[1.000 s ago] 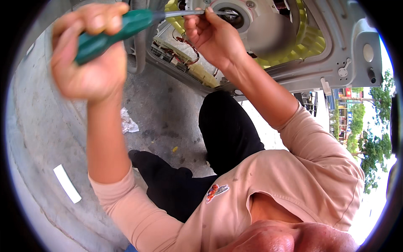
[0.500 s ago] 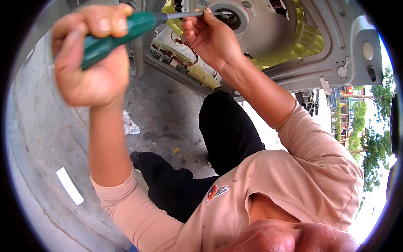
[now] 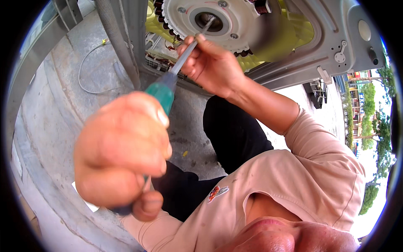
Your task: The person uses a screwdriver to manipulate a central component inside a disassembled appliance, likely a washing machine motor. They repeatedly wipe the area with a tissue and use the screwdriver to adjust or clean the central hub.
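Left hand (image 3: pixel 121 157) wrapped tight around the green handle of a screwdriver (image 3: pixel 168 86), close to the camera. Right hand (image 3: pixel 210 65) up ahead, fingers (image 3: pixel 191 52) pinched on the metal shaft to keep it steady. Tip poked into the dark middle hole of the round white motor part (image 3: pixel 201 19) on the grey machine (image 3: pixel 336 38). Looks like prying or turning right at that hole. Next, probably a firm, steady push, with no slipping off.

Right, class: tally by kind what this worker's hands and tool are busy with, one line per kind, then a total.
Hands: 2, left and right
Screwdriver: 1
Round motor plate: 1
Bolts on plate: 3, e.g.
Total: 7
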The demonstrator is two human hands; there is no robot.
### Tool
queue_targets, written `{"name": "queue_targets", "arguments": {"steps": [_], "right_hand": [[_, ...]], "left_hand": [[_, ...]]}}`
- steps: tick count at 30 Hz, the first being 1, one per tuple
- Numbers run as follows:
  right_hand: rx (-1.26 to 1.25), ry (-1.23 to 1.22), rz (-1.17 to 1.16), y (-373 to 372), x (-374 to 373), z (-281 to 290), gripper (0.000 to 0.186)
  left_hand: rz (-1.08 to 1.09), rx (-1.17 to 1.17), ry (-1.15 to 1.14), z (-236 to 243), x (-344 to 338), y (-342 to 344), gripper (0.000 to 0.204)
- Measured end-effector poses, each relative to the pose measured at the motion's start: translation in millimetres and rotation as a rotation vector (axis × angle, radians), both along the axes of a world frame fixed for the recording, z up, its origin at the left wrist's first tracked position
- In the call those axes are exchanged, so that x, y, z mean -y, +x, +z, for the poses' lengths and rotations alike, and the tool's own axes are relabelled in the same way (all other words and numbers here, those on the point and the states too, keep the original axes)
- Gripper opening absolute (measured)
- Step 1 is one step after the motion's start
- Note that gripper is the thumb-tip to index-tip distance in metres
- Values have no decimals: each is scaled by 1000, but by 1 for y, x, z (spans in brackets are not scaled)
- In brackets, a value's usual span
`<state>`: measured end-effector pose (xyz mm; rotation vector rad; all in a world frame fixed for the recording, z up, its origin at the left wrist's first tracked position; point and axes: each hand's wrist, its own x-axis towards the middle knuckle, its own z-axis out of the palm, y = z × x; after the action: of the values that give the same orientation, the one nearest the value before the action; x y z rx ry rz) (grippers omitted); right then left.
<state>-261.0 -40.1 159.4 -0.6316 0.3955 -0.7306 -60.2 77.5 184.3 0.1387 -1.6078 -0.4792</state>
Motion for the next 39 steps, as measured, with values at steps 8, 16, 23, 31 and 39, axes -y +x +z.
{"name": "queue_targets", "arguments": {"steps": [8,16,23,31,39], "right_hand": [[-229,-168,-127,34,1,-1,30],[-201,30,-187,7,-7,8,31],[-172,-148,-148,26,-3,-4,30],[-196,-142,-216,30,12,-4,31],[-106,15,-229,4,-1,5,30]], "left_hand": [[109,-445,223,-15,-5,8,15],[68,-335,230,1,-16,-24,15],[176,-287,147,-2,-11,-20,16],[146,-314,184,-8,1,-11,14],[93,-123,108,-3,1,-39,22]]}}
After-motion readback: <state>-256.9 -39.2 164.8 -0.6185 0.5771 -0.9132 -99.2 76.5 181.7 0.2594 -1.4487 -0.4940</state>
